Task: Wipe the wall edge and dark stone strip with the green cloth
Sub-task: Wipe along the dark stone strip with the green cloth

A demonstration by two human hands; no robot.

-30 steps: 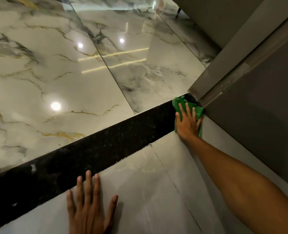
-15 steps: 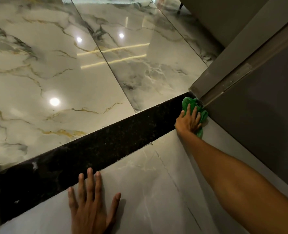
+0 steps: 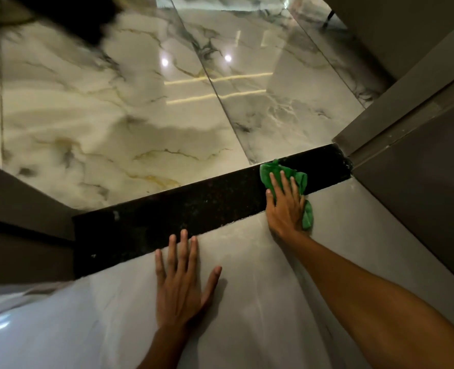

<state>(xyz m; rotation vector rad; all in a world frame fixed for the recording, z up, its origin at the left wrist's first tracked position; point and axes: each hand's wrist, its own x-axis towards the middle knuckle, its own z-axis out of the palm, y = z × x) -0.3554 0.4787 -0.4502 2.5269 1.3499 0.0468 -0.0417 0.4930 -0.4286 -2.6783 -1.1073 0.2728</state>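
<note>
— Where's the green cloth?
— Under my right hand, fingers flat, right end of the dark stone strip; left hand splayed on the floor, holding nothing
— Risk?
— It's bunched; I might skip grit by the wall edge

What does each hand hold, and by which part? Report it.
Nothing is gripped. The right hand presses the green cloth flat under palm and fingers; the left hand rests empty on the tile.

Left hand: flat, palm down, 4 fingers straight and close together, thumb splayed to the right. Right hand: palm down, fingers extended forward, slightly spread. Right forearm bare, reaching in from lower right.
</note>
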